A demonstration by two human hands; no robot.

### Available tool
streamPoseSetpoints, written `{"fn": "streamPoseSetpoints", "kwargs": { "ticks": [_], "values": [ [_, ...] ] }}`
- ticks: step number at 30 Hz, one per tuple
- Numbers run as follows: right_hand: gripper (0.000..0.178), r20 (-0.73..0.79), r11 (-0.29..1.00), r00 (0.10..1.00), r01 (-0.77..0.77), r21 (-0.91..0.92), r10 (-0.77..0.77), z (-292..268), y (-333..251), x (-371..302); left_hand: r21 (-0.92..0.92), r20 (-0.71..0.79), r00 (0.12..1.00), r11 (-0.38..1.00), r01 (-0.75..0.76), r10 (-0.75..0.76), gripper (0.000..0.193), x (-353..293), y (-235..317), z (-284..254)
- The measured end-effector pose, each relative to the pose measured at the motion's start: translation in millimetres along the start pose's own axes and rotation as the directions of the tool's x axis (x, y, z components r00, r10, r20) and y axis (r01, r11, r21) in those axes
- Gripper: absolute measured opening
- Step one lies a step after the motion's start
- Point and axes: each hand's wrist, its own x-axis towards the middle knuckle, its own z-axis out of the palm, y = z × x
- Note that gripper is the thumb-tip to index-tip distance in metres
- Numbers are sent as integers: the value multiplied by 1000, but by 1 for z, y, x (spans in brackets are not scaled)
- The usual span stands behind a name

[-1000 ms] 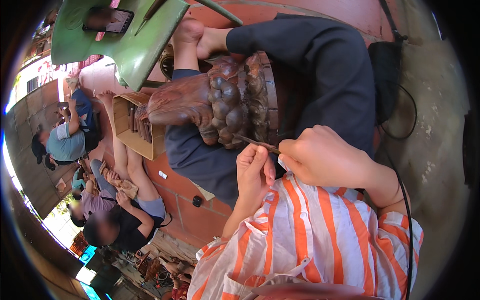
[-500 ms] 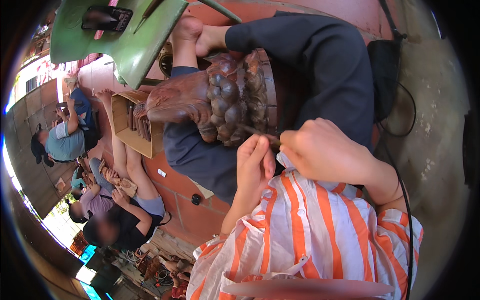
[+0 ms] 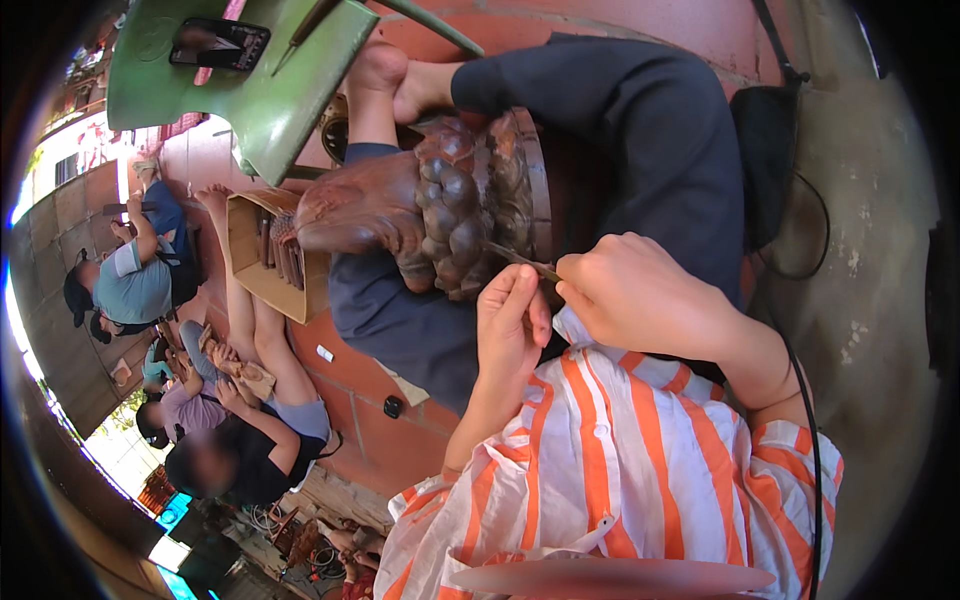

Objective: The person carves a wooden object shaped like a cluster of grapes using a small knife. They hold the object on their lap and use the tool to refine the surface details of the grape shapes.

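A dark brown carved wooden figure (image 3: 455,205), with rounded bumps and layered folds, lies on its side between my bent legs. My right hand (image 3: 640,295) is closed around the handle end of a slim carving tool (image 3: 519,259). The tool's thin blade reaches left to the bumpy carved surface, its tip at or very close to the wood. Just left of it, my left hand (image 3: 512,318) has its fingers curled and the thumb against the tool's shaft. Its fingertips are partly hidden behind the thumb.
A cardboard box (image 3: 300,300) of tool handles stands left of the carving. The green chair (image 3: 265,110) bears a phone (image 3: 220,44) and a pointed tool (image 3: 305,25). A small black case (image 3: 393,406) lies on red tiles. A black cable (image 3: 808,420) hangs at right. Several people sit at left.
The view has shifted slightly, with the carving sitting a little lower. The tool's blade shows more plainly against the carving. Both hands keep nearly the same grip.
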Motion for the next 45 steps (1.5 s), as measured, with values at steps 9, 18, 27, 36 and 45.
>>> {"fn": "streamPoseSetpoints", "kwargs": {
  "ticks": [9, 18, 27, 36, 45],
  "values": [
    [6, 119, 994, 988, 103, -29, -99, -1, -4, -5, 8, 61, 993, 995, -102, 101, 24, -20, -1, -9],
    [9, -117, 994, 987, 109, -22, -111, 16, 2, 7, -89, 70, 996, 994, -56, 62, 22, 15, -5, -7],
    [6, -105, 995, 990, 94, -20, -95, 12, -2, -6, -24, 62, 998, 1000, -2, 3, 23, 2, -4, -3],
    [10, -18, 971, 977, 211, -111, -215, 12, -8, -16, -61, 67, 997, 997, -38, 42, 20, -23, -3, -10],
    [3, 41, 981, 993, 113, -157, -108, 15, -12, -13, -6, 52, 999, 1000, 15, -15, 22, -15, -10, -18]
  ]
}}
